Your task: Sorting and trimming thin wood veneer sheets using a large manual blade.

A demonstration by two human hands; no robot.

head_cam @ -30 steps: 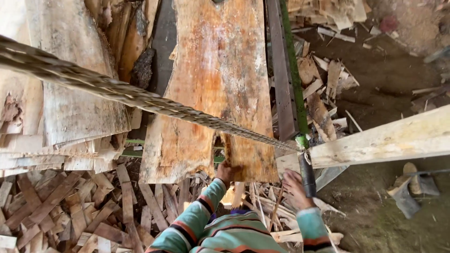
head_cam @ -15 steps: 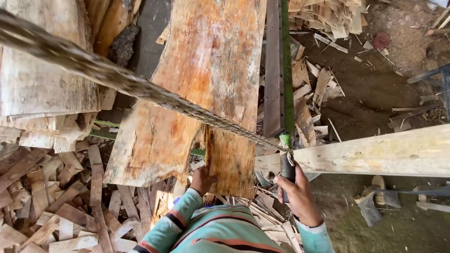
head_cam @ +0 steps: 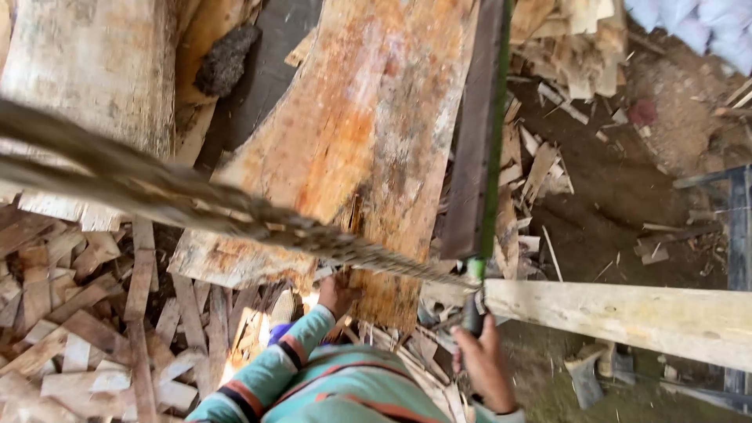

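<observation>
A large, rough orange-brown wooden slab (head_cam: 368,133) runs from the top of the view down to the middle. My left hand (head_cam: 337,294), in a striped teal sleeve, grips its near lower end. My right hand (head_cam: 482,364) is closed around a dark handle (head_cam: 472,317) at the bottom of a long saw frame with a green bar (head_cam: 495,117) and a dark blade strip (head_cam: 468,157), which stands along the slab's right edge. A thick twisted rope (head_cam: 196,204) crosses from the left edge to the green bar's lower end.
A pale wooden beam (head_cam: 627,313) stretches rightward from the handle. Heaps of split wood offcuts (head_cam: 86,329) cover the ground on the left, with more scraps (head_cam: 548,157) on the dirt to the right. Another pale log (head_cam: 86,70) lies upper left. A dark metal frame (head_cam: 736,235) is at the right edge.
The view has drawn closer and swung right, so the slab looks bigger. My right hand has slid lower with the handle; my left hand stays on the slab's end.
</observation>
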